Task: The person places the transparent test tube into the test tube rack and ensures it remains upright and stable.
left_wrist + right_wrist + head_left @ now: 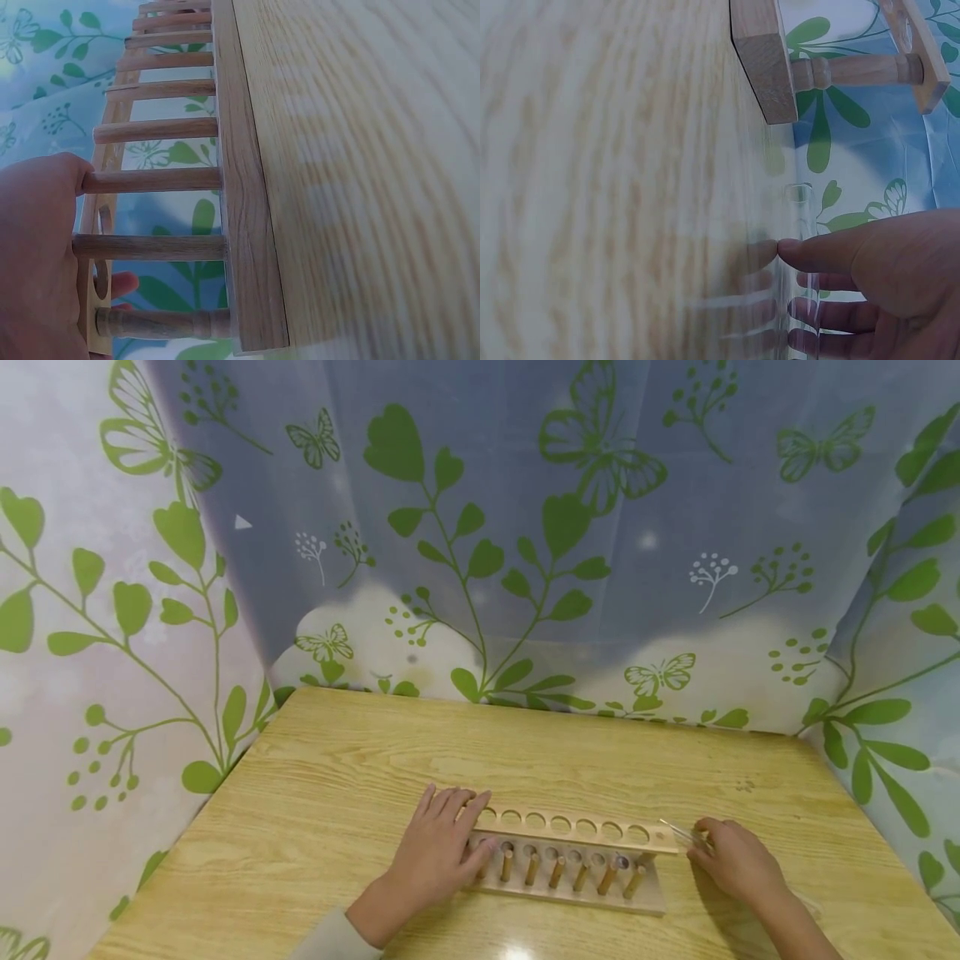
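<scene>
A wooden test tube rack (pixel 570 893) stands upright on the table, with a row of round holes in its top bar and a row of pegs along its base. My left hand (pixel 433 847) grips the rack's left end, thumb at the front and fingers over the top bar. In the left wrist view, fingertips (pixel 124 283) show behind the bar. To the right of the rack, my right hand (pixel 738 860) holds a clear glass test tube (pixel 799 214) low at the table surface, thumb on one side and fingers on the other. No tube shows in the rack's holes.
The wood-grain table (pixel 360 752) extends around the rack. A faint clear object (pixel 808 906) lies beside the right forearm; its kind is hard to tell. Patterned cloth (pixel 510 568) with leaves and butterflies hangs at the back and sides.
</scene>
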The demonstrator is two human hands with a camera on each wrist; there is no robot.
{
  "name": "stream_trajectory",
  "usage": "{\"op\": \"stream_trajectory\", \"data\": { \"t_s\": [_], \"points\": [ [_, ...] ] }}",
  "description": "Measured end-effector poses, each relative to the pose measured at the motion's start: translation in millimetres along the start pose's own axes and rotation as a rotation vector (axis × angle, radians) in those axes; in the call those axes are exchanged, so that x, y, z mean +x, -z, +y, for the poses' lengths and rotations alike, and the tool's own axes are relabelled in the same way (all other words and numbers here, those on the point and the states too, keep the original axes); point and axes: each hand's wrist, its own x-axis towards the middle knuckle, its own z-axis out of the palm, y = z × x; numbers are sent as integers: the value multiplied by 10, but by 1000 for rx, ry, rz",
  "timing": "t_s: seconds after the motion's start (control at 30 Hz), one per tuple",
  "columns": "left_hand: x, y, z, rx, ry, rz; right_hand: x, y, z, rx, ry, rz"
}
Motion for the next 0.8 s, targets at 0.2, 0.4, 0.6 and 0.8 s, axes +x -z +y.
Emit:
{"op": "stream_trajectory", "data": {
  "t_s": [0.2,0.4,0.6,0.8],
  "points": [
    [-5,-18,-1,6,6,6,-5,-6,0,1,10,4],
    [5,-10,6,-10,9,9,-7,-10,6,7,24,15],
    [9,11,26,-18,23,-4,-8,-6,7,24,19,20],
    [0,16,40,1,47,-23,-23,-38,22,37,23,27]
  ]
}}
